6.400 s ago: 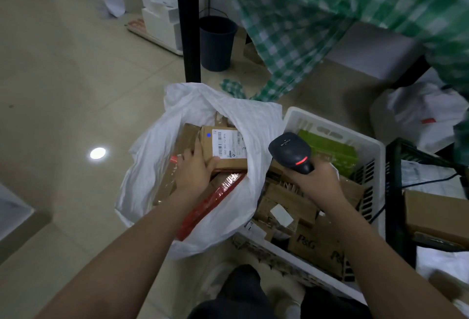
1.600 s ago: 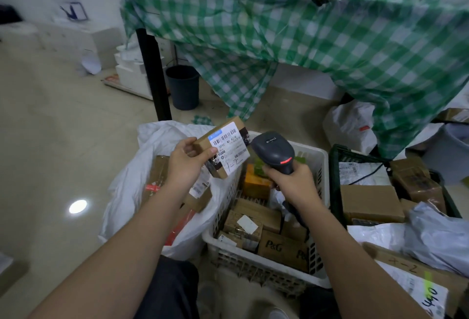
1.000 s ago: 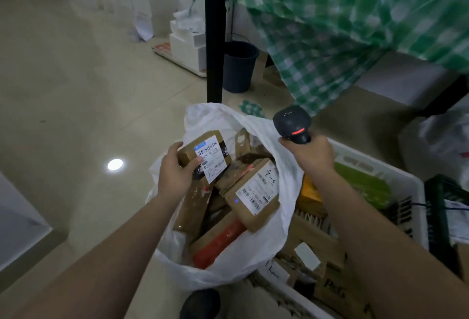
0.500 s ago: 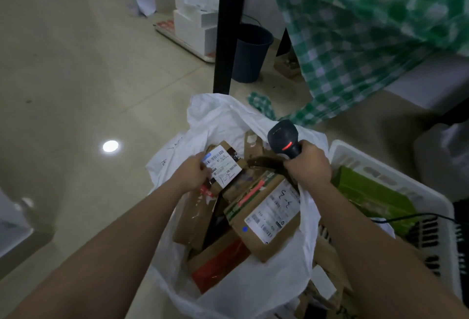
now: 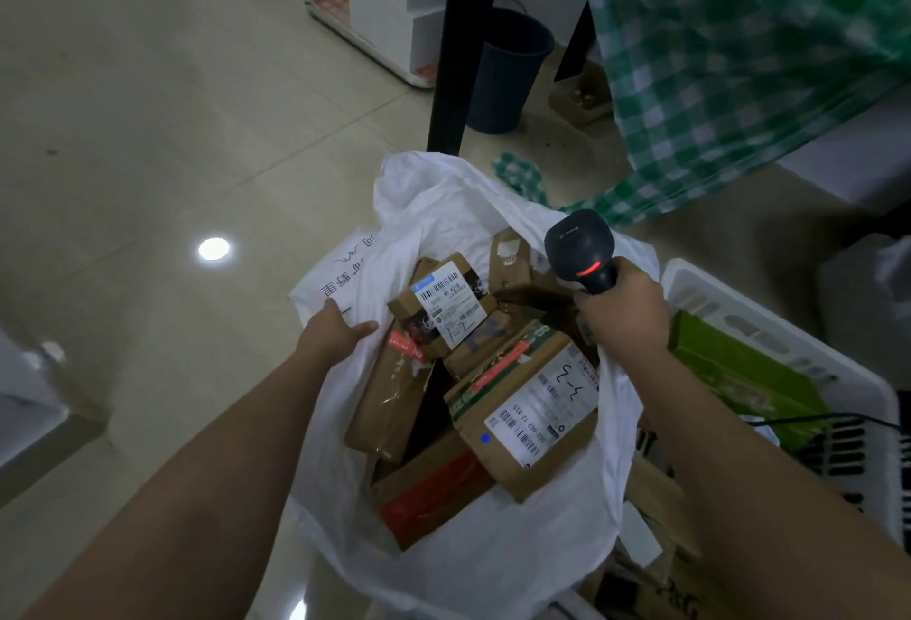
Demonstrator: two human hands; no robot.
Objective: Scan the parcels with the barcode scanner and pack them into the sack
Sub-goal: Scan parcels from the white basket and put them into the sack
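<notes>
An open white plastic sack [image 5: 443, 570] stands on the floor, holding several brown cardboard parcels. On top lies a small parcel [image 5: 446, 306] with a barcode label facing up. Next to it, lower right, is a larger parcel [image 5: 532, 407] with a handwritten label. My left hand [image 5: 332, 331] is at the sack's left rim, thumb inside and fingers curled over the edge. My right hand [image 5: 626, 313] grips the black barcode scanner [image 5: 581, 249] above the sack's right rim, with its red light showing.
A white slatted basket [image 5: 739, 303] to the right holds a green box [image 5: 739, 373] and more brown parcels. A black table leg [image 5: 458, 37], a dark bin [image 5: 508, 72] and a hanging green checked cloth [image 5: 739, 52] stand behind the sack. White boxes [image 5: 394, 3] sit further back.
My left hand has let go of the small labelled parcel, which now lies in the sack, and has moved to the sack's left rim. The scanner hand stays at the right rim.
</notes>
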